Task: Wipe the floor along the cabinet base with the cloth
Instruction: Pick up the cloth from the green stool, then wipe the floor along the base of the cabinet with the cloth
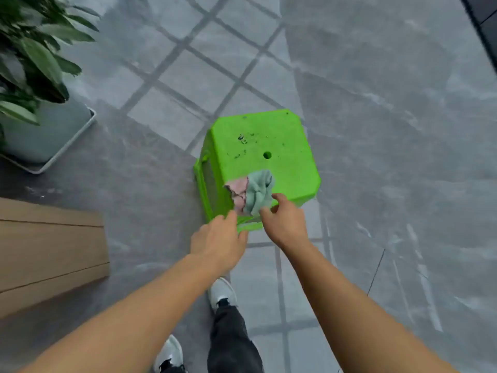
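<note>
so the cloth [254, 191] isn't on the floor yet, it's bunched up on the near edge of a bright green stool [265, 157], hanging a bit over the side. makes sense as a parking spot, it keeps the rag off the wet-looking tiles and at a height you can grab without crouching.

right hand [286, 224] is at the cloth's lower corner, at about 5 o'clock from it. thumb and index fingers [265, 211] look pinched on the hem, the rest loosely curled. honestly it's a bit blurry, so i'd call it a light pinch, not a proper fistful.

left hand [219, 242] is at about 7 o'clock from the cloth, fingers spread and relaxed, holding nothing. fingertips are right at the stool's edge, probably to steady it or to help gather the rag.

the wooden cabinet [51, 251] sits way over at 9 o'clock, well apart from the stool, with a potted plant [32, 57] beyond it at 11. so my guess is wiping hasn't started, this is just the pickup.
</note>
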`<state>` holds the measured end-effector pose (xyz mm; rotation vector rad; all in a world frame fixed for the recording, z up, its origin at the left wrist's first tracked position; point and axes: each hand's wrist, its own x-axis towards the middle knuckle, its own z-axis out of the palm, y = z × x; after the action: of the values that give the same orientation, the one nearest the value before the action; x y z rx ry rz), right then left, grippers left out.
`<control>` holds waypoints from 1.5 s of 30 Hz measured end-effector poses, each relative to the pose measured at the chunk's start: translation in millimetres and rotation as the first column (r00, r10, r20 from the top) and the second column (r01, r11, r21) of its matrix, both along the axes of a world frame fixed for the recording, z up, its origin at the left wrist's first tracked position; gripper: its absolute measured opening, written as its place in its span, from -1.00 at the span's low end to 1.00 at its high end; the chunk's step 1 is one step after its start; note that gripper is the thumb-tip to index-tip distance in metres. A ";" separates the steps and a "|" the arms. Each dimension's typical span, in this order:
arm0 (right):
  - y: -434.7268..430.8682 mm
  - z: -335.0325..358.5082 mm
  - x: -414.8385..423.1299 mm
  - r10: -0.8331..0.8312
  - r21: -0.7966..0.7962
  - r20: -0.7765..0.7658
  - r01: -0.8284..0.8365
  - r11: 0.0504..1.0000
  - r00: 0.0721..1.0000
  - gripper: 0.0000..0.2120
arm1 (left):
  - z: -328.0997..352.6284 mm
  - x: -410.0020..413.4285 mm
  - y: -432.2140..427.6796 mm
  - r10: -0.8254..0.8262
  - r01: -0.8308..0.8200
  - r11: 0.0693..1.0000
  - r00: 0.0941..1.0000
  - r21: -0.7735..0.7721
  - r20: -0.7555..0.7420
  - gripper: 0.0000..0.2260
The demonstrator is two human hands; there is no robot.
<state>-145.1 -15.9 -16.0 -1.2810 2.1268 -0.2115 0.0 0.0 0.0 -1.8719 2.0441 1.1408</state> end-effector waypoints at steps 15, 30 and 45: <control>15.8 -125.5 91.4 0.235 -0.384 0.199 -0.145 0.912 0.951 -0.55 | -154.6 54.9 27.9 0.577 -0.739 0.668 0.587 -0.086 -0.568 -0.56; 88.5 -494.9 355.6 0.735 -0.236 0.365 -0.707 0.666 0.571 -0.47 | -515.5 276.4 175.5 0.913 -0.940 0.321 0.340 -0.117 -0.224 -0.55; 52.6 -604.6 400.4 0.955 -0.237 -0.287 -0.971 0.010 0.080 -0.23 | -606.3 275.3 219.0 0.681 -0.689 0.711 0.624 -0.142 0.384 0.14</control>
<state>255.3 36.7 -620.6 -2.7149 0.6712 0.0500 275.3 219.0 -606.3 -2.7052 1.0766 0.7397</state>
